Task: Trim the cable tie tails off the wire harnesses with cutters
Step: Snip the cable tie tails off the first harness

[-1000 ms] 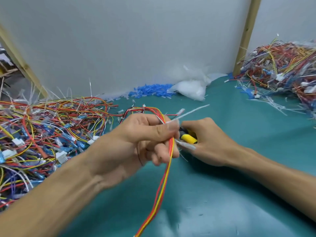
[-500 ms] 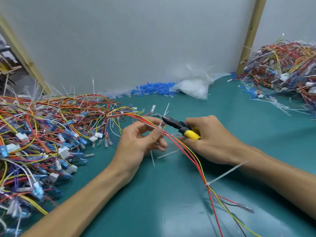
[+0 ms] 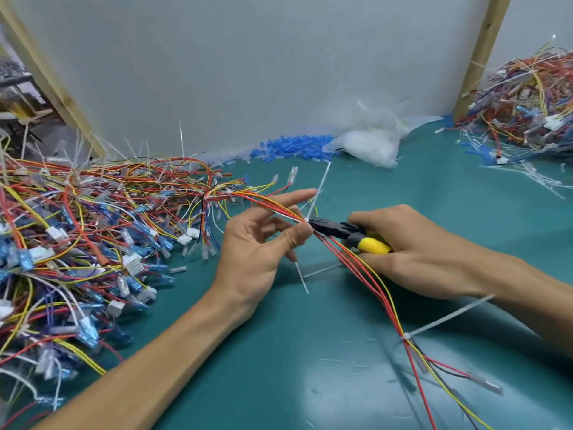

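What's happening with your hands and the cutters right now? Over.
Left hand pinches harness. Right hand grips cutters, tips at base of tail. Not yet cut. Nothing blocking.

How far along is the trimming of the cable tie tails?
Done: cut tails lie loose on the mat. In hand: the left hand pinches one harness, and the right hand holds the cutters with their tip at a tie whose tail stands uncut. To do: a second long tail lower on this harness, and the big left pile, where many tails stick up.

blocked: wire pile [image 3: 77, 237] left, second pile [image 3: 527, 97] far right | passable: mat [image 3: 279, 383] front centre
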A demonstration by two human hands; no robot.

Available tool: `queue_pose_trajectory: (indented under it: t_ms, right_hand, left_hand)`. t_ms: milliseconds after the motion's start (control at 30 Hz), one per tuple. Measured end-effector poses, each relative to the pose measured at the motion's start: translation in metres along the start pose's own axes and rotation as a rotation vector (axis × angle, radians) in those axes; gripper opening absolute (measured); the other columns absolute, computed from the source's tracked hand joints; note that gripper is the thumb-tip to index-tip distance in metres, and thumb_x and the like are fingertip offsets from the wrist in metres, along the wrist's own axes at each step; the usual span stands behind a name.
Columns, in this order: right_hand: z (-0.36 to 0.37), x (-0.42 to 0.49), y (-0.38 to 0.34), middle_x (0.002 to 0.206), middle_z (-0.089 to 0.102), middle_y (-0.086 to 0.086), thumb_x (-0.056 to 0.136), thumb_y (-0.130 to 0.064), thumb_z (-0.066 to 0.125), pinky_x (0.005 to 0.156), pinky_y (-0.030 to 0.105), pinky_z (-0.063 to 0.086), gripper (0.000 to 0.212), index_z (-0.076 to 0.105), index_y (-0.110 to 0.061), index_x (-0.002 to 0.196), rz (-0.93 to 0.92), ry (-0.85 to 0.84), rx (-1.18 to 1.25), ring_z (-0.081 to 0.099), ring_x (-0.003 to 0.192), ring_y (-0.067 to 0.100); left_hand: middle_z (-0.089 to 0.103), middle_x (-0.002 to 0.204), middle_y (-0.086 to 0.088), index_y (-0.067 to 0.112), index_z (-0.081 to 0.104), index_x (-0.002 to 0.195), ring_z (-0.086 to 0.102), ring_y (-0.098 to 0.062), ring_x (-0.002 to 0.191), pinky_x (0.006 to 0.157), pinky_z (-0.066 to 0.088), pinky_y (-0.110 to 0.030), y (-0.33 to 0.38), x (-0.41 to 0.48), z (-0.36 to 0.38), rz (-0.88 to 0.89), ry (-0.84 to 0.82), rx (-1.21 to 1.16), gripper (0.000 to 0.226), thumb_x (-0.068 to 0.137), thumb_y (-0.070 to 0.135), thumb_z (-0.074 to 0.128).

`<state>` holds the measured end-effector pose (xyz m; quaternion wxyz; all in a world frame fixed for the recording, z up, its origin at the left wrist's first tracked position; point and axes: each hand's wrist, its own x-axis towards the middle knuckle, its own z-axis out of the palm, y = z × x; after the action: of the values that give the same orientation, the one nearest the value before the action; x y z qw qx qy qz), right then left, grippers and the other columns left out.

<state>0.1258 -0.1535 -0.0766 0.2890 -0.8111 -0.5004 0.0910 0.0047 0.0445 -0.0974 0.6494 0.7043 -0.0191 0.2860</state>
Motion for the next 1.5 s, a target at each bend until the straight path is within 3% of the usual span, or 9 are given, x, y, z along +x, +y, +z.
queue_pose_trajectory:
  t_ms: [233,400,733,867,967,1033,1233,1367,1500]
  right_hand:
    - [-0.009,-0.002,-0.004,0.067,0.056,-0.004,0.095,-0.032,0.074,0.057,0.029,0.038,0.023,0.059,-0.026,0.079,-0.035,-0.061,0.065,0.041,0.061,0.012]
    - [-0.016,-0.006,-0.013,0.067,0.05,0.009,0.086,-0.045,0.059,0.058,0.044,0.04,0.031,0.055,-0.015,0.078,-0.05,-0.135,-0.051,0.039,0.062,0.023]
    - [-0.03,-0.006,-0.011,0.068,0.059,0.004,0.089,-0.052,0.063,0.061,0.045,0.045,0.036,0.064,-0.017,0.084,0.004,0.175,-0.038,0.049,0.063,0.025]
    - [-0.02,-0.007,-0.015,0.069,0.06,0.0,0.085,-0.052,0.06,0.06,0.046,0.045,0.033,0.058,-0.02,0.081,0.001,0.179,-0.083,0.05,0.063,0.021]
    - [-0.017,-0.007,-0.017,0.073,0.06,-0.001,0.083,-0.048,0.06,0.064,0.039,0.046,0.03,0.058,-0.018,0.083,-0.01,0.22,-0.089,0.052,0.069,0.019]
    - [-0.019,-0.008,-0.018,0.072,0.056,-0.003,0.083,-0.045,0.063,0.061,0.029,0.039,0.026,0.057,-0.019,0.084,-0.031,0.255,-0.104,0.05,0.071,0.017]
    - [-0.02,-0.011,-0.022,0.06,0.046,0.005,0.083,-0.041,0.066,0.052,0.038,0.037,0.025,0.055,-0.02,0.076,-0.07,0.19,-0.136,0.038,0.058,0.022]
    - [-0.014,-0.012,-0.026,0.06,0.047,0.007,0.086,-0.036,0.064,0.053,0.05,0.04,0.023,0.053,-0.02,0.075,-0.086,0.135,-0.165,0.043,0.059,0.027]
    - [-0.013,-0.013,-0.027,0.057,0.045,0.007,0.09,-0.027,0.067,0.051,0.046,0.038,0.024,0.053,-0.017,0.073,-0.084,0.119,-0.147,0.039,0.056,0.026]
  left_hand:
    - [0.058,0.095,0.0,0.026,0.075,0.124,0.05,-0.013,0.075,0.055,0.047,-0.024,0.0,-0.001,0.001,0.038,-0.064,0.049,0.046,0.08,0.014,0.082]
    - [0.061,0.094,0.011,0.025,0.076,0.115,0.052,-0.012,0.072,0.051,0.044,-0.026,0.0,-0.001,0.001,0.06,-0.036,0.084,0.037,0.078,0.02,0.084]
    - [0.055,0.09,-0.008,0.024,0.073,0.124,0.048,-0.016,0.075,0.048,0.042,-0.028,0.003,-0.002,0.004,0.088,0.03,0.094,0.049,0.077,0.024,0.084]
    - [0.054,0.091,-0.013,0.027,0.073,0.123,0.044,-0.023,0.072,0.045,0.038,-0.048,0.005,-0.002,0.006,0.093,0.077,0.105,0.051,0.074,0.026,0.085]
    - [0.059,0.089,0.005,0.033,0.076,0.11,0.043,-0.042,0.075,0.046,0.037,-0.052,0.006,-0.002,0.007,0.08,0.092,0.133,0.039,0.074,0.022,0.084]
    - [0.063,0.091,0.014,0.035,0.075,0.1,0.047,-0.034,0.072,0.048,0.04,-0.044,0.007,-0.003,0.008,0.074,0.096,0.148,0.03,0.074,0.023,0.084]
    - [0.052,0.091,-0.019,0.028,0.072,0.127,0.044,-0.043,0.075,0.047,0.039,-0.054,0.01,-0.004,0.011,0.109,0.136,0.265,0.054,0.074,0.032,0.085]
    - [0.054,0.089,0.007,0.031,0.071,0.126,0.039,-0.046,0.071,0.044,0.037,-0.053,0.01,-0.004,0.011,0.131,0.138,0.272,0.054,0.074,0.032,0.084]
    - [0.053,0.088,0.011,0.037,0.07,0.125,0.041,-0.045,0.07,0.046,0.039,-0.054,0.01,-0.003,0.011,0.123,0.157,0.273,0.054,0.073,0.031,0.085]
